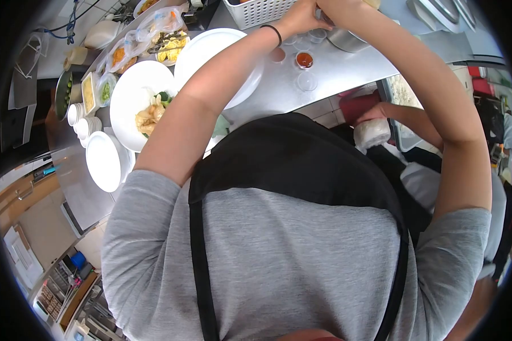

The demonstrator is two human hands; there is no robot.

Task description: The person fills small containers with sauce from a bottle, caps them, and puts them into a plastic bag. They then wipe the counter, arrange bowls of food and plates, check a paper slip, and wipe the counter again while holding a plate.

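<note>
Left hand (299, 18) curled shut against right hand (330, 8), whose grip could not be told, beside the metal bowl (347, 40); 1 sauce cup (305, 59) sat just below, within reach

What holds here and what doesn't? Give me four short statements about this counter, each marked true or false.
1. A black band sits on the wrist of the left hand. True.
2. The cup of red sauce stands on the plate with food. False: it stands on the steel counter, apart from that plate.
3. The left hand and the right hand meet close by the metal bowl. True.
4. The white basket sits at the counter's near edge. False: it is at the far side, right beside the hands.
</note>
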